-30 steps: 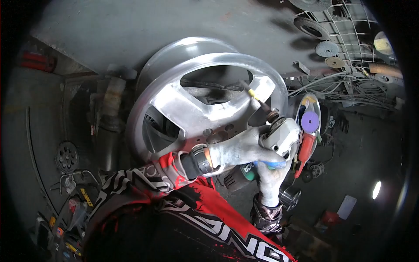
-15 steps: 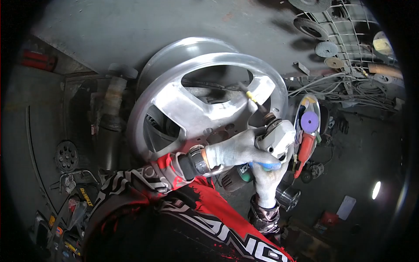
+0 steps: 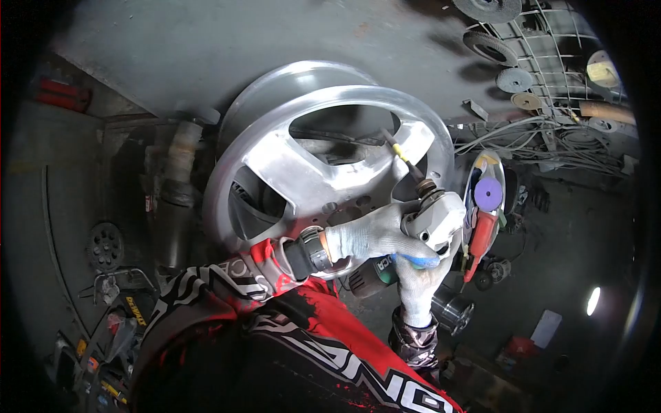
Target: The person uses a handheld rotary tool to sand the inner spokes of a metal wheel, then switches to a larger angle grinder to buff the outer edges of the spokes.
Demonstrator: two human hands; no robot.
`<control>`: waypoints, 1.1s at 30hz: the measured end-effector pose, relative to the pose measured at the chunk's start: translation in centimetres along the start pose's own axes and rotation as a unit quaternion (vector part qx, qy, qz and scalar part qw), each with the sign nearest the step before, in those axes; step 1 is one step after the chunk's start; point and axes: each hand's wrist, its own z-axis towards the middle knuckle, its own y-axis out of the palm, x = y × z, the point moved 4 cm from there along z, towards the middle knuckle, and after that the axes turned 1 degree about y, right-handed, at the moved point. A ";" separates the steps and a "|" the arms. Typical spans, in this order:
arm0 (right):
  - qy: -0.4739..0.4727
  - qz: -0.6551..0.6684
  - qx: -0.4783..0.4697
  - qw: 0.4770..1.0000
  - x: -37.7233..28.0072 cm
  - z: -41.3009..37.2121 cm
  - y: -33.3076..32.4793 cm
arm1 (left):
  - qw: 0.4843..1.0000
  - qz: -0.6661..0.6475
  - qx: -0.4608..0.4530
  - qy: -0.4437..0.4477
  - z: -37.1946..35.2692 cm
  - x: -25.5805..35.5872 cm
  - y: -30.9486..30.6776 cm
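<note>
A silver alloy wheel rim [image 3: 313,162] leans before me, its spoked face turned towards me. My left hand [image 3: 375,234], in a pale work glove, is closed around the silver head of an angle grinder [image 3: 441,219]. From below, my right hand [image 3: 421,279], gloved too, wraps the grinder close behind its head. The green and black grinder body shows beneath my left wrist. A thin shaft attachment [image 3: 406,160] with a yellow band extends from the head, its tip overlapping the spoke by the upper right window. My fingers partly hide the tool.
An oval tray [image 3: 502,182] right of the rim holds a purple disc [image 3: 487,194] and a red-handled tool [image 3: 481,237]. Abrasive wheels [image 3: 515,80] hang on a wire rack, with coiled cables [image 3: 551,141] beneath. A dark pipe [image 3: 180,165] stands left; more tools [image 3: 113,337] lie lower left.
The grinder and its shaft stay at nearly the same spot on the rim, with the shaft tip slightly shifted. My right wrist has moved a little left. Both hands keep their hold.
</note>
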 end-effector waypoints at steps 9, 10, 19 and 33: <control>0.039 0.071 -0.048 0.996 0.9 -0.9 0.9 | 1.000 -0.026 -0.001 0.002 -1.6 -1.1 -0.1; 0.039 0.069 -0.047 0.996 0.9 -0.8 0.8 | 0.999 -0.032 -0.001 -0.001 -1.3 -1.1 -0.1; 0.021 0.081 -0.050 0.995 0.9 -1.2 1.1 | 0.999 -0.001 0.045 0.019 -2.3 -1.2 -0.4; 0.090 0.143 -0.034 0.985 2.3 -2.9 1.9 | 0.997 0.068 0.012 -0.023 -3.3 -2.6 -1.5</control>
